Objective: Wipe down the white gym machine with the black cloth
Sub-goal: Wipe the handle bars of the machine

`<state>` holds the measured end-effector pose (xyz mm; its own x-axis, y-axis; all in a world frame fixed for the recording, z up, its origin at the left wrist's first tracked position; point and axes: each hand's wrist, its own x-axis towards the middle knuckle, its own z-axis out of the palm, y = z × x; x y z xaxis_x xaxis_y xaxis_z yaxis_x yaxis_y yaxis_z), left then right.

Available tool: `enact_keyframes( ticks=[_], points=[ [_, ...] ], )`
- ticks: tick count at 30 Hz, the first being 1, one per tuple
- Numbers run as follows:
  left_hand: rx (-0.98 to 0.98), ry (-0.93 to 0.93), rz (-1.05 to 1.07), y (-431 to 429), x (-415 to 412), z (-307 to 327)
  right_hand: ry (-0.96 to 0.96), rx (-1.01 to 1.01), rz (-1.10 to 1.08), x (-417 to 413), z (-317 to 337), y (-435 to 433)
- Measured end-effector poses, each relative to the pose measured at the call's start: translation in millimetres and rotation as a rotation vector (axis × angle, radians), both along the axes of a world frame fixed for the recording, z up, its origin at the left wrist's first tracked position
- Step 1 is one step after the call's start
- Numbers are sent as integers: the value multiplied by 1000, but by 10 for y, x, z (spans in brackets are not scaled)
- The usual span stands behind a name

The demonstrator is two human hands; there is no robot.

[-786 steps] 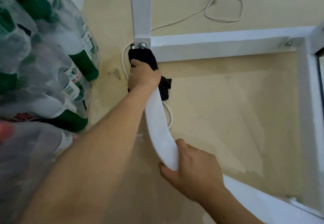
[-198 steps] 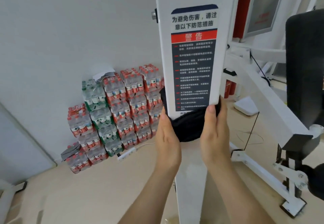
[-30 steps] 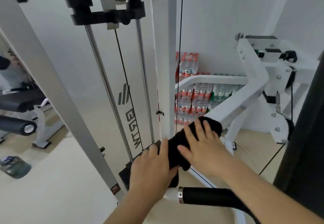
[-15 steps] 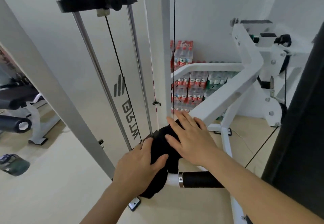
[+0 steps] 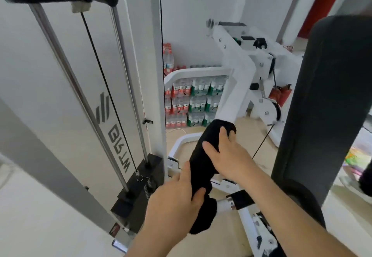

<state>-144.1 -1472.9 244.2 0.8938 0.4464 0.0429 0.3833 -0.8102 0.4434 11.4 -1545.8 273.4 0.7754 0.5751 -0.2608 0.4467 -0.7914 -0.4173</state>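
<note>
1. while wiping the white arm [image 5: 231, 99]: black cloth [image 5: 203, 168] wrapped round it; lower end gripped by left hand [image 5: 175, 202]; upper end clasped under curled right hand [image 5: 227, 156].
2. probably unfinished; arm above cloth seemingly left.

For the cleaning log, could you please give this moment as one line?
step: wipe white machine arm | left hand: grips black cloth | right hand: holds cloth round arm
</note>
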Motion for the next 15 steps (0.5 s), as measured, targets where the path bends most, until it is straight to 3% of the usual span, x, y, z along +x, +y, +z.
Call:
enact_keyframes(
  ticks=[2, 5, 7, 15],
  points=[
    [-182, -72, -9, 107, -73, -37, 109, 67, -98, -272, -109, 95],
    [-802, -151, -75, 192, -31, -89, 118, 206, -254, -390, -238, 240],
    [-1061, -119, -126, 261, 29, -91, 126, 249, -302, -356, -262, 287],
    [-944, -107, -256, 419, 640, -181, 36, 263, -431, 171, -245, 473]
  ],
)
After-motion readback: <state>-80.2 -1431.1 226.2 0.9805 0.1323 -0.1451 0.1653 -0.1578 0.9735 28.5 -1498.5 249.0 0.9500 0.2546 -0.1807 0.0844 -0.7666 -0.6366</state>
